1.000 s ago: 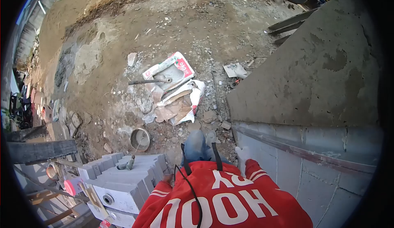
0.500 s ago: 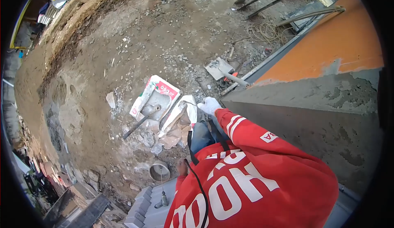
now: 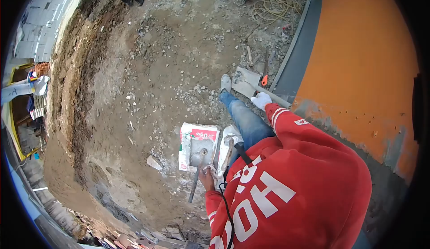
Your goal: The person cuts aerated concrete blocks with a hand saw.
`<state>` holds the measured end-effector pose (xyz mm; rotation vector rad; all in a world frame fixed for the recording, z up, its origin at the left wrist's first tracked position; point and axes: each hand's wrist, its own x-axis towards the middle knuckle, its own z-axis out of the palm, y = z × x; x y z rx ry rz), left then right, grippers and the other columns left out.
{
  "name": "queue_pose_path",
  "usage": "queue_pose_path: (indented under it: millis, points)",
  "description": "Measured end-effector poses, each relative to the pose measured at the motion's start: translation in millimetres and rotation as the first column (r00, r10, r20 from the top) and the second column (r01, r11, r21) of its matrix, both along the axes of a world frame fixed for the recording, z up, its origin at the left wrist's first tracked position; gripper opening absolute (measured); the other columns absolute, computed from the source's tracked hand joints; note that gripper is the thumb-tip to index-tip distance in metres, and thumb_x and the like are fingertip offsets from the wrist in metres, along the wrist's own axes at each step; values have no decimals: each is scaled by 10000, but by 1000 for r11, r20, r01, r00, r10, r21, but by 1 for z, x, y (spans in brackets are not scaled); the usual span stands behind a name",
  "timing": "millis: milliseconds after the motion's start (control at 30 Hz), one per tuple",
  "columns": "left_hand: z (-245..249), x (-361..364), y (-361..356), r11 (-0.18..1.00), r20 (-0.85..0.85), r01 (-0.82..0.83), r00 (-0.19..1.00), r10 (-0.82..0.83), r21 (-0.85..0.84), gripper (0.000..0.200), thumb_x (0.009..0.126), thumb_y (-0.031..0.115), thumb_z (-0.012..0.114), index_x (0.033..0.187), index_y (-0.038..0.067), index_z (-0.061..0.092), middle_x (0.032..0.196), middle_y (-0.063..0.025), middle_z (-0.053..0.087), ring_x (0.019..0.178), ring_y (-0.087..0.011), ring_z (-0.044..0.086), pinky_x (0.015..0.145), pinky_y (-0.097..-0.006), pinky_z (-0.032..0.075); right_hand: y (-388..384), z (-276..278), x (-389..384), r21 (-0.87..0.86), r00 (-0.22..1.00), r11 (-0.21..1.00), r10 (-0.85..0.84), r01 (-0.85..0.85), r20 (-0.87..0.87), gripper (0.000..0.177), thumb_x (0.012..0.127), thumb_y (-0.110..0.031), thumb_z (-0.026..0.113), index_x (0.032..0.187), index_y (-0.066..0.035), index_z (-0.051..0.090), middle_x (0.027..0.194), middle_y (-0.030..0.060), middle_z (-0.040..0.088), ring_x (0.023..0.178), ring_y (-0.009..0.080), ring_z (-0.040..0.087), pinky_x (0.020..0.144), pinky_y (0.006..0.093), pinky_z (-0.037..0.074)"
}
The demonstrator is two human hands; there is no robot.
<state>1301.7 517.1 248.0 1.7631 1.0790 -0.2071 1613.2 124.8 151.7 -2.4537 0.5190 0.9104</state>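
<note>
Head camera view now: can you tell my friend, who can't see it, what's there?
A person in a red hoodie reaches down over stony ground, white-gloved right hand by a shovel and bare left hand by a dark stick at an open bag. I can't tell whether either hand grips anything. An orange wall rises on the picture's right.

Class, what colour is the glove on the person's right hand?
White glove, seen best in the head view.

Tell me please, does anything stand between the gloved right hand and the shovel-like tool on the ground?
Nothing visible does. The right hand appears right by the handle of the shovel-like tool; contact is unclear. The orange object lies to the side, not between them.
</note>
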Motion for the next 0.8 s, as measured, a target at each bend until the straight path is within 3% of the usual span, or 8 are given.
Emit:
queue_pose_path:
  millis: [67,100,167,333,367,533,700,800]
  points:
    - [-16,-5,18,983,-174,31,983,-63,-180,335,993,218,719,1269,30,691,1049,-111,752,836,-213,733,703,-308,569,-3,4,6,42,993,993,-104,106,-51,493,885,-477,691,1001,-11,803,1025,251,767,1032,396,736,956,475,553]
    - [-46,-29,41,841,132,522,832,-538,142,326,1000,252,714,1229,20,715,959,-129,749,793,-207,716,721,-319,587,-7,10,19,37,985,990,-132,136,-107,479,887,-467,696,1004,-16,805,1031,250,767,1038,392,736,962,472,550]
    - [-36,25,52,633,156,762,614,-774,138,284,1020,209,575,1159,-4,702,855,-154,686,724,-256,657,676,-395,536,-9,15,32,54,947,957,-273,285,-171,464,893,-456,699,1012,-20,804,1049,249,766,1056,391,731,973,468,546]
    - [-34,128,115,771,-275,544,726,-631,-331,205,980,131,533,1035,-15,667,773,-119,639,664,-242,595,637,-413,490,-1,12,64,51,889,893,-436,446,-140,399,913,-411,707,1023,-41,808,988,250,769,1007,394,742,939,451,558]
    - [41,233,53,822,-301,548,766,-568,-156,135,921,60,503,948,-5,618,720,-64,590,633,-198,554,586,-395,447,-2,5,71,51,874,879,-462,473,-149,399,913,-411,707,1023,-41,808,988,250,769,1007,394,742,939,451,558]
    - [20,379,85,821,-236,436,810,-537,-369,236,896,-5,479,1059,-9,650,793,-22,614,681,-115,534,607,-316,431,-11,-10,115,37,713,721,-673,692,-198,415,907,-409,716,1030,-22,797,983,258,766,1017,417,736,922,453,564]
    - [-21,468,147,610,-330,681,513,-792,-405,280,889,-23,505,1120,-4,663,895,-54,697,811,-123,631,741,-294,503,-43,-98,132,-143,619,636,-772,759,-146,425,908,-422,721,1045,-26,791,1028,247,767,1041,418,731,922,459,564]
    - [-56,516,129,677,-384,588,558,-736,-442,253,915,23,538,1128,5,672,947,-95,718,868,-159,669,749,-314,529,-75,-152,135,-105,563,583,-809,806,-166,459,917,-468,680,1100,-61,788,1109,235,757,1092,414,713,972,481,549]
